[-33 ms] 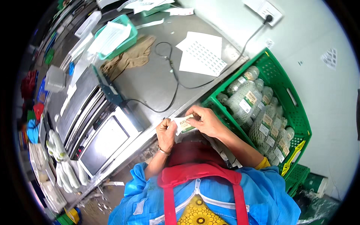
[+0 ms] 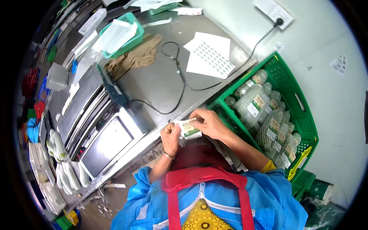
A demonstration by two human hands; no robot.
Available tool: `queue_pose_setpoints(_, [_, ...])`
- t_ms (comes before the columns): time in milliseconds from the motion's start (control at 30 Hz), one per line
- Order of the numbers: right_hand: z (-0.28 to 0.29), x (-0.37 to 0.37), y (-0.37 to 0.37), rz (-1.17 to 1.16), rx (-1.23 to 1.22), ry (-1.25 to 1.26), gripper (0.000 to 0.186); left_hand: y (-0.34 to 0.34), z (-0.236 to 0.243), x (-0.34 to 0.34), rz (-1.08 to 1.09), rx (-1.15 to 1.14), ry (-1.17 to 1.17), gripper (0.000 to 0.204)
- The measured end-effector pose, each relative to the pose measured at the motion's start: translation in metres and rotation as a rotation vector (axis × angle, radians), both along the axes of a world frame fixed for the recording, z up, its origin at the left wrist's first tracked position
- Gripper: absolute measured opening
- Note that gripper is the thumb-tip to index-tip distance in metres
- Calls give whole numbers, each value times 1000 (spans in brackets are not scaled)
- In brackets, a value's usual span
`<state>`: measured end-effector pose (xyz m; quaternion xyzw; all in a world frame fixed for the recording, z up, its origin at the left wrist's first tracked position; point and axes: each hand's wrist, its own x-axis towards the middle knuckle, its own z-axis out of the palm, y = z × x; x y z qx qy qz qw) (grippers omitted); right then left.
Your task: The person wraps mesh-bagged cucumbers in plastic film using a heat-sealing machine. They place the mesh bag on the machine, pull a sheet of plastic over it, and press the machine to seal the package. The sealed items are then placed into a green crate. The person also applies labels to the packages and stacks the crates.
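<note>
Between my two hands is a small cream-and-green printed label (image 2: 189,129), with white paper along its left side. My left hand (image 2: 170,137) is closed in a pinch at the white left edge. On the upper right, the bent fingers of my right hand (image 2: 207,123) pinch the label's corner. Both hands are just off the front edge of the metal table (image 2: 153,88). To the right, a green crate (image 2: 294,99) holds several net-wrapped packs (image 2: 251,103) bearing similar cream-and-green labels and white stickers.
A wrapping machine with a metal plate (image 2: 108,142) stands at left, white gloves (image 2: 67,174) beside it. A black cable (image 2: 182,86) crosses the table to a wall socket. Printed label sheets (image 2: 211,57), a brown cloth (image 2: 140,57) and a teal basket (image 2: 138,35) lie farther back.
The label's printed face shows more fully now, and its green lower part is more visible. Both hands keep their hold; the view has shifted slightly.
</note>
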<state>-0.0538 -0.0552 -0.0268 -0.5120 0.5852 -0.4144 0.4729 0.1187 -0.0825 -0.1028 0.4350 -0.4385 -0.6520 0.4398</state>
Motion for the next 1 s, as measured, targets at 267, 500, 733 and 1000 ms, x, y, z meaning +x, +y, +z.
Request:
queue_pose_setpoints(267, [-116,27,-52,67,-227,627,6,29,-78,29,90,631,11,27])
queue_pose_setpoints(500, [-122,12,-52,100,-182,695,44,16,-34,63,-319,-62,-589,35])
queue_pose_setpoints(733, [-84,1,0,-186,-221,275,18,-167,6,-83,-378,-94,-231,41])
queue_pose_setpoints(1000, [-58,31,158,-701,358,248,26,-320,-74,-244,-262,-464,-1237,68])
